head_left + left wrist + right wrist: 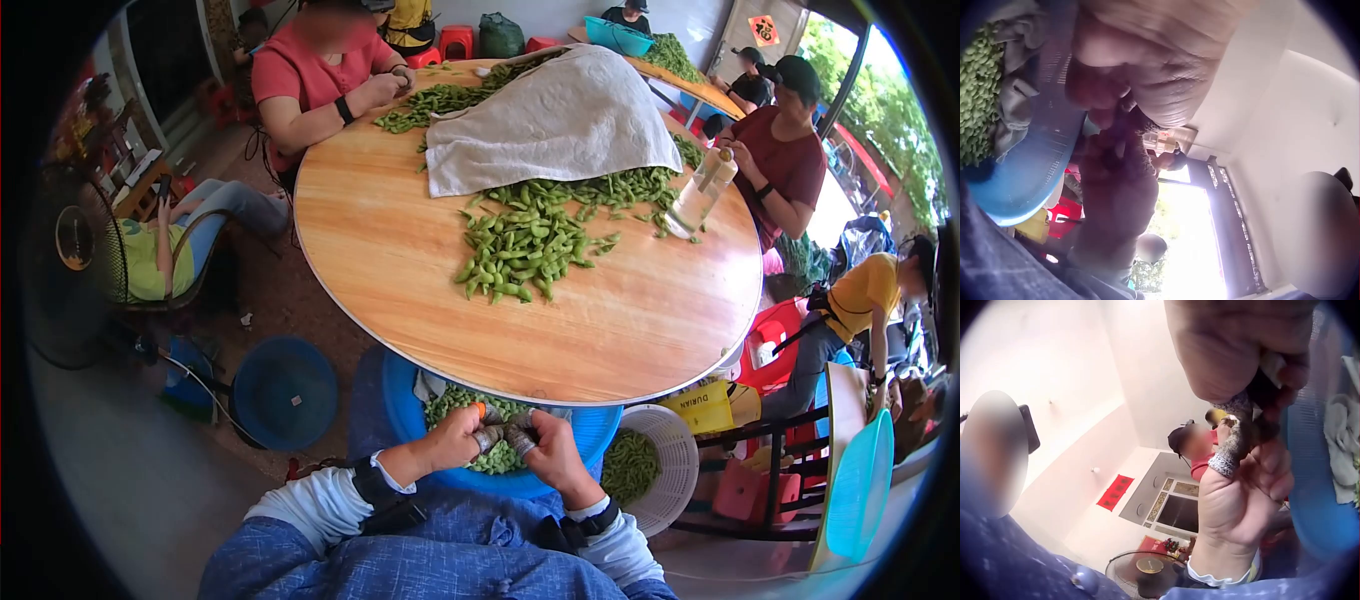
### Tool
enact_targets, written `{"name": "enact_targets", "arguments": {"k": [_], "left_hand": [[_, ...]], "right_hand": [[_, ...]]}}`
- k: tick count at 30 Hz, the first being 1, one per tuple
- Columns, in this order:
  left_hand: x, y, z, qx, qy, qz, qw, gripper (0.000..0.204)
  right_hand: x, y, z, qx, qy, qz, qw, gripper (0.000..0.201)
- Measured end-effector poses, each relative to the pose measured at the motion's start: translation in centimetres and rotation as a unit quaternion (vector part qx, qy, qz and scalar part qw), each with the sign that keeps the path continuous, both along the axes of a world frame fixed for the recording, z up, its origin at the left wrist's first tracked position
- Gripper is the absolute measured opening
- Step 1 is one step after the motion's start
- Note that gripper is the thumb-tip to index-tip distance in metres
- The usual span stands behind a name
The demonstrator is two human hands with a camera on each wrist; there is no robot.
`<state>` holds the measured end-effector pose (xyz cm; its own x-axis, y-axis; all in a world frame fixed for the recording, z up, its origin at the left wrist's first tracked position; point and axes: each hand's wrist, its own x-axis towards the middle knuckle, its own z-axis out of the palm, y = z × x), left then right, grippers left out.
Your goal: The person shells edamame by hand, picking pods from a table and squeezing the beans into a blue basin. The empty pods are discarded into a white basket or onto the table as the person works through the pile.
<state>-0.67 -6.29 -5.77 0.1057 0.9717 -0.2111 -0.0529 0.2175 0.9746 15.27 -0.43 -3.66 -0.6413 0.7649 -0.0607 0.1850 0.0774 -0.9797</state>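
In the head view my left hand and right hand meet just beyond my lap, over a blue basin. Their fingers curl in and the thumbs come tip to tip. Worn greyish wraps cover digits on the left hand and the right hand. An orange band shows on a left finger. I cannot tell what, if anything, lies between the fingertips; they hide it. Below them, shelled green beans fill part of the basin, beside a crumpled grey cloth.
Ahead, a round wooden table overhangs the basin's far side. Green bean pods lie on it, partly under a white cloth, near a clear bottle. A white basket of pods stands at right. Several people sit around.
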Motion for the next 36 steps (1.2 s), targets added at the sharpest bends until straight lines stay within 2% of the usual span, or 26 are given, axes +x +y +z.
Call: {"name": "enact_targets", "arguments": {"k": [2, 4, 7, 8, 10, 13, 14, 16, 19, 23, 27, 29, 33, 34, 35, 36], "left_hand": [[0.3, -0.1, 0.0, -0.073, -0.028, 0.012, 0.997, 0.008], [0.8, -0.1, -0.2, -0.130, -0.030, 0.037, 0.990, 0.009], [0.7, 0.1, -3.6, -0.025, 0.100, 0.021, 0.994, 0.009], [0.5, 0.1, -4.2, -0.022, 0.113, 0.013, 0.993, 0.009], [0.3, 0.4, -4.1, -0.015, 0.137, -0.004, 0.990, 0.010], [0.0, 0.7, -1.9, -0.107, -0.005, -0.044, 0.993, 0.012], [0.1, 0.6, -2.5, -0.074, 0.016, -0.045, 0.996, 0.012], [0.2, 0.6, -3.5, -0.007, 0.057, -0.049, 0.997, 0.012], [0.1, 0.7, -1.6, -0.120, -0.002, -0.012, 0.993, 0.011], [0.1, 0.6, -3.1, -0.160, -0.032, 0.009, 0.987, 0.010], [0.0, 0.7, -2.5, -0.243, -0.146, 0.046, 0.958, 0.009], [-0.5, 0.7, -4.0, -0.219, -0.157, 0.017, 0.963, 0.009], [-0.1, 1.0, -4.8, -0.187, -0.079, 0.016, 0.979, 0.007], [-0.1, 1.0, -4.2, -0.122, 0.093, -0.054, 0.987, 0.009], [-0.3, 0.8, -3.3, -0.052, 0.262, -0.122, 0.956, 0.011], [-0.4, 0.7, -1.8, 0.019, 0.420, -0.185, 0.888, 0.013]], "right_hand": [[0.0, 0.1, -0.2, 0.090, -0.080, 0.017, 0.993, 0.007], [-0.1, 0.2, -0.5, 0.111, -0.099, 0.020, 0.989, 0.008], [-0.1, 0.5, -2.4, 0.117, -0.098, 0.027, 0.988, 0.009], [0.0, 0.7, -3.3, 0.114, -0.093, 0.031, 0.989, 0.009], [0.3, 0.9, -4.6, 0.015, -0.056, 0.023, 0.998, 0.010], [0.6, 1.3, -4.2, -0.072, -0.013, 0.010, 0.997, 0.012], [0.6, 1.3, -4.0, -0.091, -0.002, 0.006, 0.996, 0.013], [0.7, 1.3, -4.5, -0.081, -0.015, 0.015, 0.996, 0.011], [0.5, 1.2, -4.2, -0.033, -0.042, 0.033, 0.998, 0.010], [0.1, 1.2, -4.2, 0.037, -0.088, 0.041, 0.995, 0.009], [0.0, 1.5, -4.2, 0.048, -0.088, 0.037, 0.994, 0.008], [0.0, 1.3, -3.6, 0.090, -0.099, 0.061, 0.989, 0.008], [-0.2, 1.1, -3.0, 0.149, -0.121, 0.059, 0.980, 0.011], [0.1, 1.2, -3.1, 0.160, -0.103, 0.026, 0.981, 0.011], [0.8, 1.4, -3.2, 0.170, -0.085, -0.008, 0.982, 0.011], [1.7, 1.7, -3.3, 0.179, -0.065, -0.041, 0.981, 0.010]]}}
